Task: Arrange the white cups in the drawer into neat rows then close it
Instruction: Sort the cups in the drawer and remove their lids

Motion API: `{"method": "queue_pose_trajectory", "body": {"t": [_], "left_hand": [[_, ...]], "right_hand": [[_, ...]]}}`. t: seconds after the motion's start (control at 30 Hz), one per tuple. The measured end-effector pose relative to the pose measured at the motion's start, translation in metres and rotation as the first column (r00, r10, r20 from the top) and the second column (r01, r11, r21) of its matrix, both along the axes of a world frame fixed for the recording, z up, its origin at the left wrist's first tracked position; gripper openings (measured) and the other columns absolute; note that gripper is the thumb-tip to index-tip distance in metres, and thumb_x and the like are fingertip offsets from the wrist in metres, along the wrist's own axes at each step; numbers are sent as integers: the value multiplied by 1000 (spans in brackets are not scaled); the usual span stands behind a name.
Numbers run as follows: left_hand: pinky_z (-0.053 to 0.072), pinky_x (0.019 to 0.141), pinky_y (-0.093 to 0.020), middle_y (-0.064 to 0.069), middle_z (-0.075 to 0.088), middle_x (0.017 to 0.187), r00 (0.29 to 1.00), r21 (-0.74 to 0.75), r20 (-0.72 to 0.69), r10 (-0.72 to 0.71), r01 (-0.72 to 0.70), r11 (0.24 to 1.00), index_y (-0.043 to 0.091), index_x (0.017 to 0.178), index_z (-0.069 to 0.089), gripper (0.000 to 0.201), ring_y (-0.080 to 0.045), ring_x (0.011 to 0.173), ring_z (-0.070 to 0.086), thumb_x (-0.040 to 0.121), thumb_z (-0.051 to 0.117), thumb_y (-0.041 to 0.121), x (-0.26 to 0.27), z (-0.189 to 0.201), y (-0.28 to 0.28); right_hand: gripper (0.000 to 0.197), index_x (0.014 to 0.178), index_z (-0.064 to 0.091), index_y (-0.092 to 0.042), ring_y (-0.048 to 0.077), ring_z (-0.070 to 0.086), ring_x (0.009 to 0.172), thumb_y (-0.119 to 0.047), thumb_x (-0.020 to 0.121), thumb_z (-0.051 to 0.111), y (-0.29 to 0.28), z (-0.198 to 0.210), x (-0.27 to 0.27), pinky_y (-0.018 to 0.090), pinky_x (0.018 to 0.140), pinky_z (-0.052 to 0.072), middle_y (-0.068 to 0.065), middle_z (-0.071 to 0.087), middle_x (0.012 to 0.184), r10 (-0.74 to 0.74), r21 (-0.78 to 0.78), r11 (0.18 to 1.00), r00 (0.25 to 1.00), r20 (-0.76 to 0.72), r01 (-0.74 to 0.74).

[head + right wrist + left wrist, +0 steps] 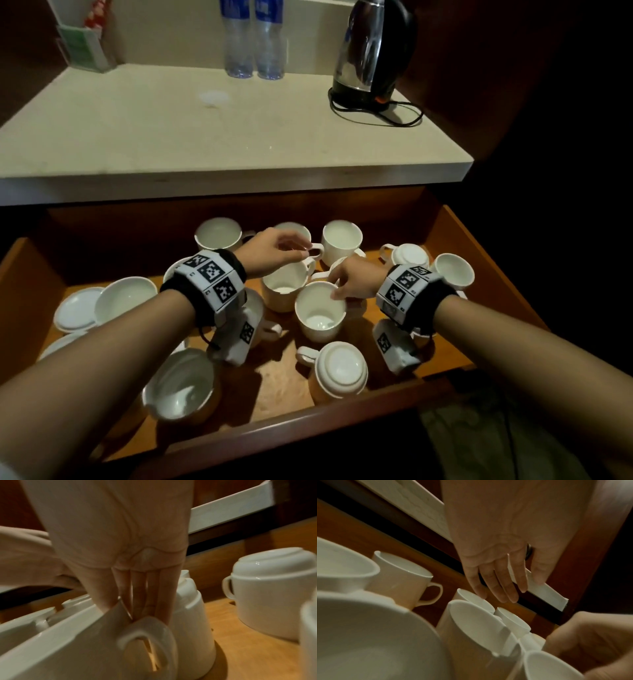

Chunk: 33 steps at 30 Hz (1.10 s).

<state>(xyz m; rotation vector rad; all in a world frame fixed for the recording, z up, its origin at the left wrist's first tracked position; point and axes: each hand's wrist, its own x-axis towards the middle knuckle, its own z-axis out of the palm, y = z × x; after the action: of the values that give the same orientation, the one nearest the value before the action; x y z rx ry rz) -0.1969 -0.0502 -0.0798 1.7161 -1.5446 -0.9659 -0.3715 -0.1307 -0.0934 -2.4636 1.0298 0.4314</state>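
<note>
The open drawer (pixel 455 240) holds scattered white cups (pixel 342 240), some upright, some inverted. The right hand (pixel 356 279) pinches the rim of a central upright cup (pixel 320 311). The left hand (pixel 274 248) reaches over a neighbouring cup (pixel 282 286) toward the rear edge.

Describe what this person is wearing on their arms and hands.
Both forearms are bare, with no sleeves. Each wrist carries a black strap: the left wrist band and right wrist band hold white blocks printed with black square-patterned markers, and a white camera unit hangs beneath each. No gloves; the left hand shows a dark ring.
</note>
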Motion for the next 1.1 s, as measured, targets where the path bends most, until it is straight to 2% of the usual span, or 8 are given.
{"method": "queue_pose_trajectory", "body": {"t": [0.23, 0.3, 0.47, 0.53, 0.63, 0.77, 0.87, 1.1], "left_hand": [[46, 81, -14, -5, 63, 103, 996, 0, -40, 82, -82, 997, 0, 113, 62, 26, -5, 87, 59, 89, 54, -3, -17, -7, -30], [47, 78, -11, -9, 64, 107, 997, 1, -18, 80, -80, 997, -1, 113, 62, 26, -10, 91, 60, 89, 52, -5, -21, -8, -36], [49, 92, -31, -22, 65, 109, 992, 56, -44, 120, -118, 991, -4, 112, 61, 34, -22, 98, 59, 86, 42, -15, -31, -13, -51], [51, 87, -26, -20, 64, 105, 990, 79, -42, 137, -133, 988, -4, 112, 61, 34, -21, 95, 59, 86, 41, -16, -35, -16, -55], [49, 65, -7, -13, 61, 95, 980, 125, -64, 189, -180, 976, -5, 113, 59, 34, -13, 80, 58, 88, 40, -15, -40, -19, -60], [44, 48, -6, -8, 55, 74, 946, 188, -147, 290, -261, 947, -10, 113, 56, 38, -12, 65, 52, 86, 32, -22, -41, -22, -63], [43, 50, -12, -6, 57, 74, 940, 212, -143, 309, -276, 938, -5, 111, 57, 37, -11, 62, 54, 86, 33, -19, -39, -23, -66], [45, 62, -21, -5, 59, 77, 929, 223, -159, 335, -296, 929, 5, 103, 57, 22, -13, 66, 55, 94, 38, -3, -35, -23, -65]], "right_hand": [[34, 115, 66, -14, 18, 59, 98, -29, 84, 66, -13, -5, -3, 27, 74, 42, 5, 66, 110, 187, -20, 982, 982, -22, -188], [34, 115, 65, -13, 20, 61, 101, -31, 86, 65, -17, -3, -3, 29, 78, 46, 6, 67, 111, 211, 11, 977, 977, -27, -211], [19, 101, 70, -16, 9, 56, 68, -28, 90, 61, -38, 12, -12, 21, 64, 44, -1, 62, 78, 62, 5, 998, 969, 240, -65], [20, 104, 67, -22, 14, 61, 84, -30, 86, 64, -49, 11, -13, 26, 72, 47, -4, 62, 87, 20, -59, 998, 968, 251, -6], [49, 126, 55, -23, 21, 56, 105, -32, 80, 70, -57, 5, -12, 31, 82, 46, 3, 54, 116, 127, -55, 991, 988, 82, -123], [69, 134, 43, -26, 24, 40, 119, -44, 74, 73, -51, -1, -10, 33, 84, 40, 4, 41, 127, 294, -187, 934, 953, -79, -304], [74, 134, 43, -25, 25, 39, 119, -47, 72, 75, -51, -4, -10, 33, 81, 38, 4, 40, 128, 347, -196, 908, 926, -146, -371], [69, 130, 51, -21, 25, 48, 112, -39, 70, 78, -60, -3, -9, 35, 85, 44, 5, 48, 121, 323, -156, 931, 944, -64, -329]]}}
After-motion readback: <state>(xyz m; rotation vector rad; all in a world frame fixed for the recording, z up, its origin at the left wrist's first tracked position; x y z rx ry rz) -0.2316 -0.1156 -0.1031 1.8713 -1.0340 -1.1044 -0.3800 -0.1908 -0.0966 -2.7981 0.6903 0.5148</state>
